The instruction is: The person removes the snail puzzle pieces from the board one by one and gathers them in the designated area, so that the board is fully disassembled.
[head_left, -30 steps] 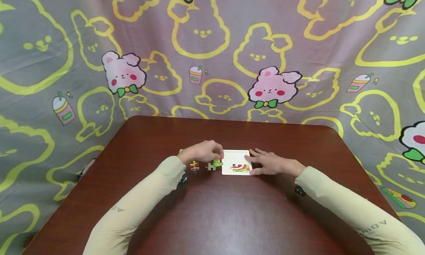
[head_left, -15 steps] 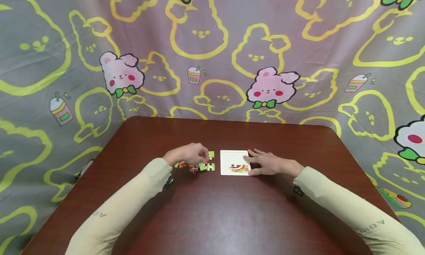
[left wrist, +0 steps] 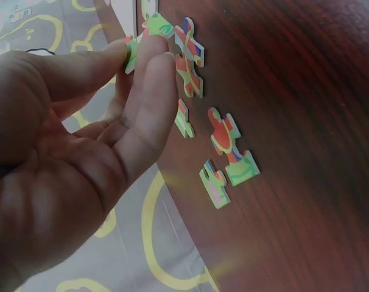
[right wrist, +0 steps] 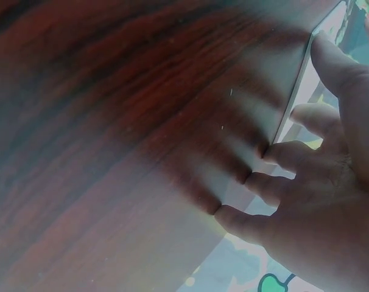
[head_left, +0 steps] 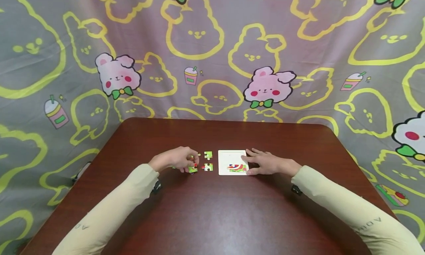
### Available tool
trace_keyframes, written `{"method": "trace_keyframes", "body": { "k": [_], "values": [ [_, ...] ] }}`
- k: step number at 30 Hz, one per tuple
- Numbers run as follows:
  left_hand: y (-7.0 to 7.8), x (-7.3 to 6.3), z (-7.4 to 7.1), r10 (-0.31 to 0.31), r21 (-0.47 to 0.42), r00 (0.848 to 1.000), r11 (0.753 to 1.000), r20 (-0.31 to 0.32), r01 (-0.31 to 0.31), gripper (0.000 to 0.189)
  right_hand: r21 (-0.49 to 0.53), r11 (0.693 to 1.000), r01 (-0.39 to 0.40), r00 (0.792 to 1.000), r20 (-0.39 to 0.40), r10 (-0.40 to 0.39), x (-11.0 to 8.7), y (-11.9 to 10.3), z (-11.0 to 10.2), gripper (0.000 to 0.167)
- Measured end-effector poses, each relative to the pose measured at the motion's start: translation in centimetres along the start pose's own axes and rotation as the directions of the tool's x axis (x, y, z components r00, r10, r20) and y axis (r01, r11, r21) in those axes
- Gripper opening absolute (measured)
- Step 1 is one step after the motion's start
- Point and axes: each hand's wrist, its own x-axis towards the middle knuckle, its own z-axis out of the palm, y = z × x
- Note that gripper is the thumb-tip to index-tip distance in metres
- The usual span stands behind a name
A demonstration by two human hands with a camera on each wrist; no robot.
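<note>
My left hand (head_left: 180, 159) is over the loose pieces left of a white puzzle tray (head_left: 227, 157). Its thumb and index finger pinch a green-edged jigsaw piece (left wrist: 131, 56), partly hidden by the fingers in the left wrist view. My right hand (head_left: 263, 162) rests at the tray's right edge, fingers spread, with thumb and index finger at the rim. Several joined pieces (head_left: 236, 168) in red, white and green fill the tray's lower right part. Between the left hand and the tray lie a green piece (head_left: 208, 154) and another piece (head_left: 208, 167) below it.
More loose pieces lie on the dark wooden table (head_left: 212, 210) below the left hand, among them a red one (left wrist: 222, 132), a green-cornered one (left wrist: 243, 169) and a pinkish-green one (left wrist: 215, 185). A cartoon-printed curtain (head_left: 212, 63) hangs behind the table.
My left hand has moved left, away from the tray, carrying the green-edged jigsaw piece, uncovering pieces near the tray. The right hand stays at the tray's edge.
</note>
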Motion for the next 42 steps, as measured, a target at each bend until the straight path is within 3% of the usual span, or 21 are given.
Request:
{"method": "trace_keyframes", "body": {
  "k": [9, 16, 24, 31, 33, 39, 42],
  "values": [
    [-1.7, -2.0, -0.4, 0.010, -0.062, 0.998, 0.998, 0.068, -0.006, 0.012, -0.002, 1.000, 0.005, 1.000, 0.004, -0.005, 0.2, 0.3, 0.1, 0.076],
    [-2.9, -3.4, -0.8, 0.017, -0.059, 0.996, 0.998, 0.090, -0.012, 0.011, 0.000, 1.000, 0.023, 1.000, -0.004, -0.023, 0.1, 0.1, -0.1, 0.075],
    [-4.1, -3.7, -0.3, 0.039, -0.121, 0.991, 0.992, 0.129, -0.024, 0.012, 0.002, 1.000, 0.004, 1.000, 0.005, -0.004, 0.1, 0.1, 0.0, 0.075],
    [-4.5, -3.4, 0.7, -0.003, -0.130, 0.993, 0.991, 0.115, 0.018, 0.010, 0.014, 1.000, -0.008, 1.000, 0.011, 0.007, 0.1, -0.1, 0.1, 0.076],
    [-4.5, -3.4, 0.7, -0.015, -0.101, 0.996, 0.995, 0.089, 0.024, 0.014, 0.018, 1.000, -0.015, 1.000, 0.014, 0.014, 0.1, -0.1, 0.2, 0.075],
    [-4.4, -3.5, 0.5, -0.068, 0.124, 0.998, 0.990, 0.009, 0.066, 0.022, 0.015, 1.000, -0.009, 1.000, 0.011, 0.009, 0.0, 0.0, 0.3, 0.076],
    [-4.3, -3.5, 0.3, -0.094, 0.153, 0.996, 0.984, -0.008, 0.094, 0.021, 0.009, 1.000, -0.009, 1.000, 0.003, 0.009, 0.0, 0.0, 0.2, 0.075]
  ]
}}
